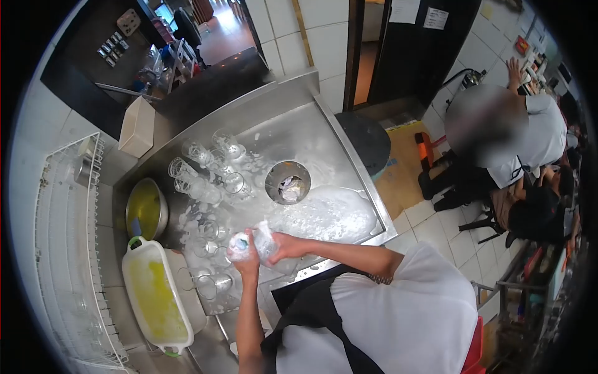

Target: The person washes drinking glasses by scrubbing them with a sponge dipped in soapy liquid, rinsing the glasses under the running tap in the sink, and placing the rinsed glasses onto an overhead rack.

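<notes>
Glasses: crowded on the wet counter — a careless leftward sweep could knock one into its neighbours.
Left hand: curled around a foamy bundle; too hard a squeeze could send it slipping, since suds weaken the grip.
Bundle: between both hands, held over the counter's near side; seemingly a glass with a scrubber, though foam hides which part is which.
Right hand: closed on the bundle's right side, fingertips hidden; I cannot tell how firmly.
Rack: white wire, at the far left, beyond the tub.
Tub: yellow inside, in the way of a leftward reach; a metal bowl sits just past it.
Hole: open in the counter, waste inside — a dropped piece could roll in.
Foam patch: spread to the hole's right, probably slick.
Co-worker: far right, well apart from the counter.
</notes>
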{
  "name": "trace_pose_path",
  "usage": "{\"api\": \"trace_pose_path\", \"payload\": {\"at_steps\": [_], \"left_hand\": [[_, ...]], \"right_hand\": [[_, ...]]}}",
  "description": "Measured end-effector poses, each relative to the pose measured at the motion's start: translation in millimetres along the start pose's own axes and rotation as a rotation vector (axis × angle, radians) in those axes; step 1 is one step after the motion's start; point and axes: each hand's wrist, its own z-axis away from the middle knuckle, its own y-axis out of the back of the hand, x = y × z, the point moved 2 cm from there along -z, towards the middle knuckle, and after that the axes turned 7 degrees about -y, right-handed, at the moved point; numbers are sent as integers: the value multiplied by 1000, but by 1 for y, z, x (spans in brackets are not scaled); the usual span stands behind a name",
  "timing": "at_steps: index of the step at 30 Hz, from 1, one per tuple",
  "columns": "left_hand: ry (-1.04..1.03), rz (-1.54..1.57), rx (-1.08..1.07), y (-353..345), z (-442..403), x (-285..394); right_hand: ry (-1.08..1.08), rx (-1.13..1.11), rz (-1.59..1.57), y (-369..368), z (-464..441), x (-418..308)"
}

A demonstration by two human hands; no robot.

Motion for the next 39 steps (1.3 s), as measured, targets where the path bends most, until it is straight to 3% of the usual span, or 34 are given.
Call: {"api": "trace_pose_path", "payload": {"at_steps": [1,2,4,5,6,8,9,11,12,13,15,16,18,19,21,22,24,26,28,30,31,32,34,35,36,37,38,39], "left_hand": [[-6,-150,-14,1,-3,10],[7,-155,-27,0,-7,15],[-12,212,99,0,-22,18],[-38,222,159,-4,-24,8],[-65,226,230,-7,-26,-3],[-6,245,160,-5,-36,-7],[44,34,5,-4,-43,-11],[53,-446,-265,-3,-50,7],[2,-713,-382,-9,-50,27],[40,-723,-375,-9,-45,20],[-329,-324,-84,-9,-41,19],[-308,-336,-67,-12,-36,18],[-454,-142,390,-8,-29,32],[-445,-150,401,-5,-19,40],[-618,-506,-113,-8,18,59],[-603,-514,-105,-5,26,55],[-808,-441,3,-1,48,35],[-684,-348,17,8,59,-4],[-582,-500,70,22,61,-23],[-496,-470,92,39,57,-28],[-422,-438,100,51,54,-31],[-448,-464,191,70,44,-24],[-496,-483,375,113,29,-30],[-499,-656,437,138,20,-34],[-405,-567,549,166,7,-26],[-345,-846,612,195,-1,-56],[12,-948,581,222,-17,-44],[-62,-1101,665,246,-28,-63]], "right_hand": [[100,147,321,3,-1,2],[91,150,305,3,0,7],[-286,-745,-1278,-15,0,9],[-269,-696,-1528,-34,9,-10],[-325,-701,-1538,-31,6,-12],[-53,-479,-934,-17,-10,-18],[-110,-502,-945,-22,-11,-19],[160,346,288,-21,-10,-28],[127,311,288,-16,-11,-20],[55,190,32,-10,-15,-6],[-62,-171,-521,-4,-14,-2],[-89,-186,-520,-5,-17,0],[-18,196,-634,-14,-20,-13],[66,377,-555,-27,-24,-24],[-24,267,-716,-9,-27,-18],[-96,155,-878,-1,-30,-14],[-116,104,-860,-13,-34,-19],[-18,249,-936,-30,-29,-25],[-87,239,-916,-29,-28,-18],[-58,398,-674,-2,-36,-2],[85,486,-606,9,-35,-1],[76,466,-596,10,-39,1],[401,919,21,16,-35,0],[398,898,32,17,-35,2],[416,984,453,16,-34,0],[434,1043,880,17,-36,-2],[442,1016,892,25,-41,5],[431,986,985,35,-48,15]]}}
